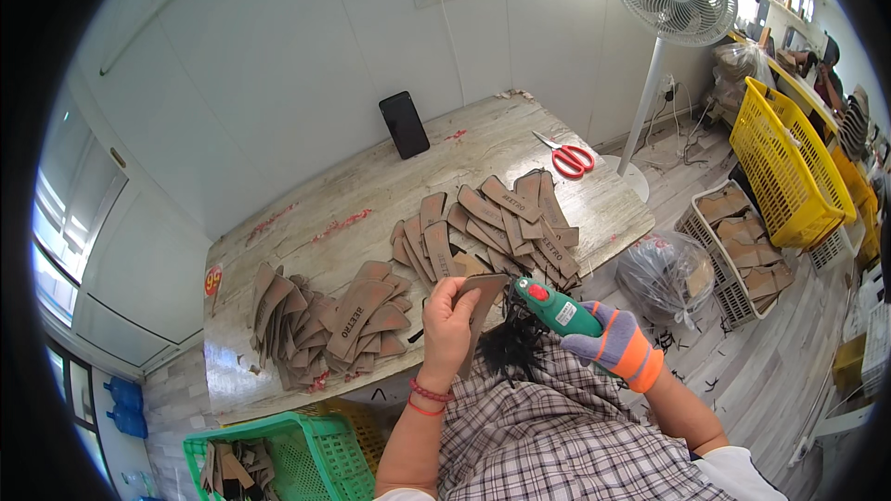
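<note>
Piece of flat brown sheet material [483, 300] in the bare left hand [447, 323], held up beside a green handheld tool with a red button [560, 311].

The left hand pinches the piece between thumb and fingers above the plaid cloth garment [566, 436] at the near table edge; the right hand [613, 345], in a grey-and-orange glove, is wrapped around the tool, its nose close to the piece, contact unclear. Black stringy strands [509, 354] hang just below. Beyond lie overlapping brown tapered pieces [506, 223], with another heap [357, 320] to the left, on a pale wood-grain table [306, 195]. Farther out are red-handled scissors [571, 160], a black upright phone [405, 125] and, below left, a green plastic basket [336, 453].
</note>
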Demonstrator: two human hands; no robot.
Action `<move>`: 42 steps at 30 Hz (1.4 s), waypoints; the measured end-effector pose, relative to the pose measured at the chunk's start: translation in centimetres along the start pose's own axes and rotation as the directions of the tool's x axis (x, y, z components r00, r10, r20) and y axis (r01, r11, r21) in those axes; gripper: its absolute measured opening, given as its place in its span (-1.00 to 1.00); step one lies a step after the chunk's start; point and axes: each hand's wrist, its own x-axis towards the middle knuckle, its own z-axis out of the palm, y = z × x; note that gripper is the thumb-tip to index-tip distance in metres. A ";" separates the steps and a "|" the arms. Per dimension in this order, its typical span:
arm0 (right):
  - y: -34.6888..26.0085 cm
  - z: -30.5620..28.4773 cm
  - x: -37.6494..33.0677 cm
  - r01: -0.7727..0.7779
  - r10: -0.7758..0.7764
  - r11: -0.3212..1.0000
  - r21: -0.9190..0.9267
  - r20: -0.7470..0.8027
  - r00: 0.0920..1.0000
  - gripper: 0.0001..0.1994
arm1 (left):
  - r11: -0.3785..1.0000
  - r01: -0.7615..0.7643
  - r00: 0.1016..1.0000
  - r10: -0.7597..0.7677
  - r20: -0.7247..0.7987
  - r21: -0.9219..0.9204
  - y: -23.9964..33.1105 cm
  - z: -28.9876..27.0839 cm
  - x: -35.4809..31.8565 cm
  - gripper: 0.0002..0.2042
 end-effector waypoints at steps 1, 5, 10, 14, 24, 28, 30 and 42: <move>0.0 -0.2 0.0 0.010 -0.010 1.000 -0.015 0.002 1.000 -0.53 | 0.998 -0.025 1.000 0.024 0.011 0.057 0.2 -0.3 0.1 -0.91; 0.1 -0.6 -0.1 0.012 -0.011 0.998 -0.055 0.026 1.000 -0.49 | 0.982 -0.073 0.997 0.068 0.039 0.171 2.6 -0.8 0.3 -0.90; 0.0 -1.3 -0.2 0.001 0.018 0.963 -0.270 0.070 0.997 -0.43 | 0.965 -0.098 0.991 0.072 0.116 0.241 4.0 -1.9 0.4 -0.90; -0.6 -1.4 -0.3 0.039 -0.009 0.952 -0.305 0.099 0.995 -0.42 | 0.961 -0.101 0.984 0.058 0.171 0.257 4.5 -2.6 0.7 -0.89; -0.8 -1.5 -0.1 0.040 0.007 0.961 -0.275 0.167 0.986 -0.39 | 0.970 -0.039 0.947 -0.041 0.317 0.240 4.2 -3.0 0.7 -0.88; -0.6 -1.2 0.2 0.027 0.021 0.966 -0.258 0.183 0.983 -0.42 | 0.969 -0.011 0.924 -0.085 0.372 0.247 3.9 -3.0 0.7 -0.87; -0.8 -0.7 0.4 0.035 0.016 0.961 -0.274 0.179 0.984 -0.43 | 0.971 0.007 0.921 -0.101 0.377 0.241 3.6 -3.1 0.7 -0.86; 0.0 0.4 0.9 -0.039 0.065 0.964 -0.264 0.090 0.994 -0.48 | 0.462 -0.107 0.994 0.072 0.083 0.880 1.1 -14.0 4.3 -0.82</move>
